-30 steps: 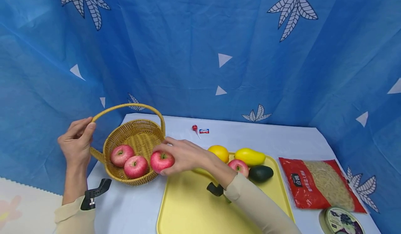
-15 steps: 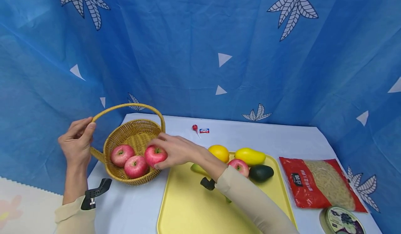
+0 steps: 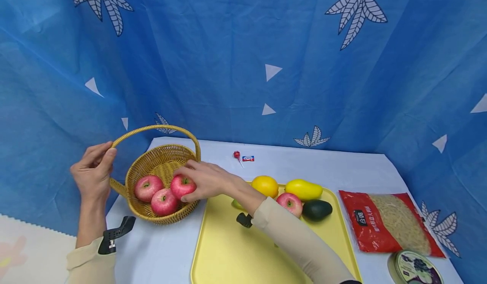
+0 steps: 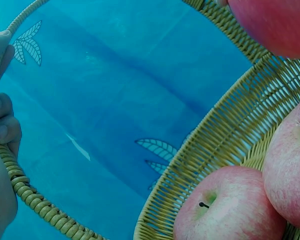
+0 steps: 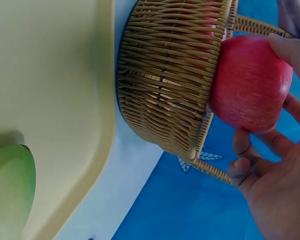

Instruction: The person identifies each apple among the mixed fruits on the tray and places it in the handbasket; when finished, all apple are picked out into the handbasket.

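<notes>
At the left of the head view my left hand grips the side of the arched handle of a wicker basket. Two red apples, one at the left and one nearer the front, lie inside it. My right hand holds a third apple at the basket's right rim. In the right wrist view that held apple sits at the rim, thumb on one side and fingers on the other. The left wrist view shows the curled left fingers round the handle.
A yellow tray bears an orange fruit, a yellow mango, an apple, an avocado and a partly hidden green-yellow fruit. Behind lie a lollipop and a small wrapper. A red pasta bag and tin stand right.
My right hand has carried its apple leftward from beside the basket's right rim to just over the basket, close to the front apple. The left hand stays on the handle.
</notes>
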A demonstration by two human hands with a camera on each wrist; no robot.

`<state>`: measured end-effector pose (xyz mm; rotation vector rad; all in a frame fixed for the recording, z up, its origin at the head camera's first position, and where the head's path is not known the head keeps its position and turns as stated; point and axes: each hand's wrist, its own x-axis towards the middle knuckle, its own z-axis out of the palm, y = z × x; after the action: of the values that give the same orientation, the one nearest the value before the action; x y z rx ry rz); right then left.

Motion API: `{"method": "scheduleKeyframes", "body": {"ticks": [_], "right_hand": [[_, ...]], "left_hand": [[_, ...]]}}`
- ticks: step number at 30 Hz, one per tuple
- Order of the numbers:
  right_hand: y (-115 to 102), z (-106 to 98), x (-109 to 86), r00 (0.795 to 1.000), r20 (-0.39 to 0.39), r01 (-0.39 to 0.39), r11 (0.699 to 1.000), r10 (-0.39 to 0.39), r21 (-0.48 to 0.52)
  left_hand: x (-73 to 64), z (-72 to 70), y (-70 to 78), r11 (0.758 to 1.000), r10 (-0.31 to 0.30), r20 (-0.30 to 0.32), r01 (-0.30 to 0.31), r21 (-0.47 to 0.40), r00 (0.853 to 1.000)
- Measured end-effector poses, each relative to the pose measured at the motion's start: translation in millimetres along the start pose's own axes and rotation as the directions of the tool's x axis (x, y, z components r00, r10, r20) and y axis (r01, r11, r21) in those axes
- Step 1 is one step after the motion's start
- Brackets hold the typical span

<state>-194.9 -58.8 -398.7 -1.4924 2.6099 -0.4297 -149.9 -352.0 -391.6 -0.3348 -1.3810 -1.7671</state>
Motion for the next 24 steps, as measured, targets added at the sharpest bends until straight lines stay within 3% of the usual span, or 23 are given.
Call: {"method": "scheduleKeyframes", "body": {"ticks": [13,24], "right_hand": [[1.4,5.1,11.6,0.998,0.062,-0.006,0.999,0.008,-0.033],[-2.2,8.4,17.5,0.997,0.081,0.018,0.987,-0.006,-0.159]], "left_hand": [[-0.6,0.7,1.5,1.000,-0.003,-0.004,0.003,0.024,1.000],[-1.1,0.0,-0.2,1.000,0.012,-0.002,-0.012,0.004,1.000]]}}
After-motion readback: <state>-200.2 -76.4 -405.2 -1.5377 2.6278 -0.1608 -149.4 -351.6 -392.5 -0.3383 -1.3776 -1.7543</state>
